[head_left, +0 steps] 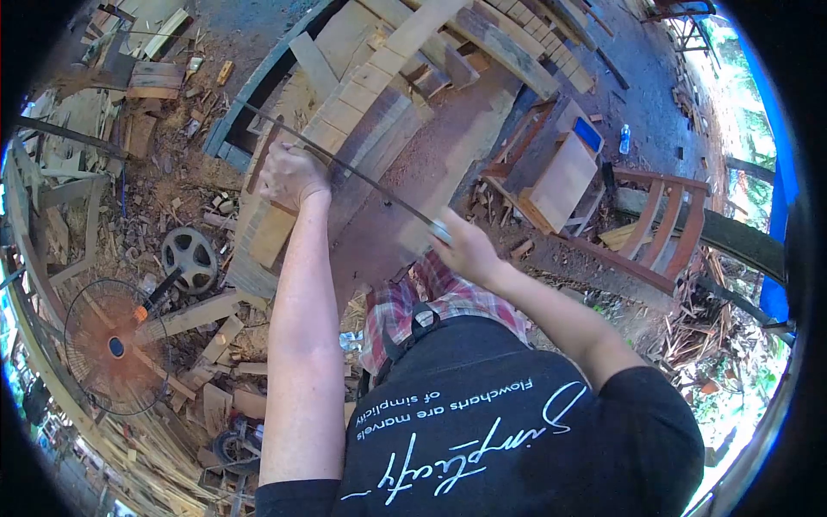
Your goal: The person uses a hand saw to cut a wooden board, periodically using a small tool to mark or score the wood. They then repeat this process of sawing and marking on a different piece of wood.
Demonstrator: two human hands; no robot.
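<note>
My right hand (469, 250) is closed around the grey handle end of a long, thin, dark tool (370, 183), which looks like a saw seen edge-on. The tool slants up and left across the workbench (444, 181), its far end past my left hand. Just below that line, my left hand (294, 177) is closed over the edge of a narrow reddish-brown wooden piece (266, 153), fingers curled and partly hidden. Beside it runs a long pale board (349, 103) marked with cross lines. A light wooden block (272, 234) sits on the near left of the bench.
To the left stand a round fan (116, 346) and a spoked wheel (189, 261) among wood scraps. A wooden chair frame (646, 228) lies on the right, with a blue-topped box (587, 134) and a plastic bottle (624, 139) nearby. Timber (491, 47) extends across the far bench.
</note>
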